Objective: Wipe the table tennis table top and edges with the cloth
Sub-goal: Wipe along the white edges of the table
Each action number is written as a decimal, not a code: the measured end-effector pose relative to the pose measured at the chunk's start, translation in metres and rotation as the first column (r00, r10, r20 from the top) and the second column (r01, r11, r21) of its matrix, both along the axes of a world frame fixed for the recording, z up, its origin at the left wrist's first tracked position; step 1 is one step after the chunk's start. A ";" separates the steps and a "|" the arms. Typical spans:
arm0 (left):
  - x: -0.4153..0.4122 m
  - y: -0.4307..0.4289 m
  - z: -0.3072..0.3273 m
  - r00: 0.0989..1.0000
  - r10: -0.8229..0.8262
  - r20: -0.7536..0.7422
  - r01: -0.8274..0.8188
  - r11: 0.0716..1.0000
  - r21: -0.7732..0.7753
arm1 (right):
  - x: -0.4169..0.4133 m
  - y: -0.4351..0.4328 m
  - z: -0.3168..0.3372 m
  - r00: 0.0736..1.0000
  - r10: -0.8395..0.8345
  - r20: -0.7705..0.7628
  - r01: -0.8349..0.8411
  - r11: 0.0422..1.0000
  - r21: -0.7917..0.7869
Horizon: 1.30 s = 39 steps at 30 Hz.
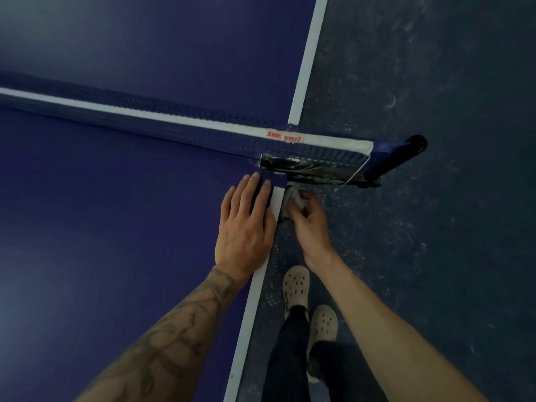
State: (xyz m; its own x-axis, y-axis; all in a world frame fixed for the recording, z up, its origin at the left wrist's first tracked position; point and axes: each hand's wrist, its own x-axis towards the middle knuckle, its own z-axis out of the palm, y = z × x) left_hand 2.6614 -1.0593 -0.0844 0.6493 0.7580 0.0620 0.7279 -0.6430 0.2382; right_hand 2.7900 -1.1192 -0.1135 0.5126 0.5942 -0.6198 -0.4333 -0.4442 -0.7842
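Observation:
The blue table tennis table (pixel 121 233) fills the left of the view, with a white line (pixel 249 311) along its right edge. My left hand (pixel 246 227) lies flat on the top beside that line, fingers spread, just short of the net. My right hand (pixel 310 224) is below the edge, shut on a small pale cloth (pixel 294 198) pressed against the table's side right under the net clamp. Most of the cloth is hidden by my fingers.
The net (pixel 162 123) with its white top band crosses the table from left to right. Its black clamp (pixel 316 169) and post (pixel 403 152) stick out past the edge above my right hand. My feet in pale clogs (pixel 307 303) stand on the dark speckled floor (pixel 435 256).

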 end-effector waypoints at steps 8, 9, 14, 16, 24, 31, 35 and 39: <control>0.009 -0.002 0.014 0.999 0.036 -0.031 -0.038 0.997 -0.062 | 0.016 -0.023 0.001 0.998 0.028 -0.050 -0.029 0.999 -0.037; 0.013 -0.003 0.020 0.998 0.058 -0.018 -0.059 0.994 -0.090 | 0.023 -0.033 0.001 0.998 0.013 -0.065 -0.017 0.997 -0.071; 0.037 -0.006 0.065 0.955 0.255 0.150 -0.242 0.965 -0.103 | 0.097 -0.082 0.009 0.998 -0.066 0.004 0.065 0.967 -0.246; 0.056 0.002 0.088 0.933 0.264 0.245 -0.262 0.964 -0.043 | 0.140 -0.079 0.023 0.994 -0.099 0.055 0.109 0.966 -0.234; 0.155 0.094 0.136 0.950 0.192 0.247 -0.194 0.981 -0.019 | 0.225 0.023 0.066 0.980 0.025 0.199 -0.029 0.999 0.015; 0.208 0.170 0.099 0.996 0.086 0.003 -0.084 0.983 -0.166 | 0.189 0.090 0.047 0.939 0.331 0.094 -0.334 0.942 0.027; 0.222 0.192 0.060 0.997 0.056 -0.049 -0.061 0.992 -0.112 | 0.181 0.117 0.023 0.899 0.438 0.014 -0.437 0.899 -0.035; 0.227 0.209 0.035 0.997 0.062 -0.055 -0.066 0.995 -0.077 | 0.163 0.121 0.012 0.865 0.499 -0.043 -0.501 0.862 -0.075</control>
State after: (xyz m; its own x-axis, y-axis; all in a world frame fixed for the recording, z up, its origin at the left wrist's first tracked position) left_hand 2.8888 -0.8501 -0.0490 0.6000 0.7993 -0.0322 0.7799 -0.5755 0.2462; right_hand 2.9525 -0.9984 -0.1013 0.1458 0.7146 -0.6842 -0.1522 -0.6671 -0.7292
